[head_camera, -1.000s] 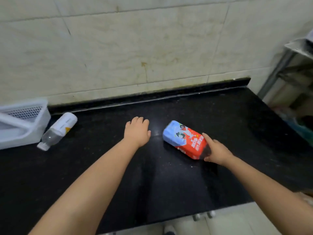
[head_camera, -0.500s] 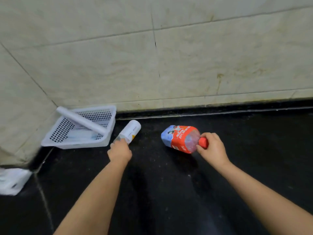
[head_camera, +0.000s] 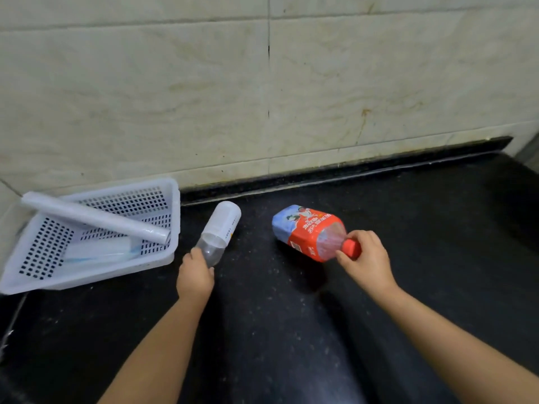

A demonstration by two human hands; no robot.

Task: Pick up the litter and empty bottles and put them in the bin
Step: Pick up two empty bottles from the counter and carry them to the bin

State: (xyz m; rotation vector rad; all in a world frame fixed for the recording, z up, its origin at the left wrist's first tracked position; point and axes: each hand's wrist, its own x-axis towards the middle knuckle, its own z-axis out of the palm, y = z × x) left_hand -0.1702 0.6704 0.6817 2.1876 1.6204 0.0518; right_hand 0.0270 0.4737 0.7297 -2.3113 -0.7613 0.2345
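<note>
— Since a moment ago, both bottles are coming up off the black counter (head_camera: 408, 228), aren't they?

— Yes. I'm seeing the left hand (head_camera: 194, 277) gripping the clear bottle (head_camera: 219, 232) by its neck beside the white basket (head_camera: 172, 252), and the right hand (head_camera: 366, 262) pinching the red-labelled bottle (head_camera: 309, 232) around its red cap (head_camera: 351, 248).

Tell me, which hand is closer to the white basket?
Left. The left hand grips the small white bottle just beside the white basket; the right hand holds the red bottle farther away.
</note>
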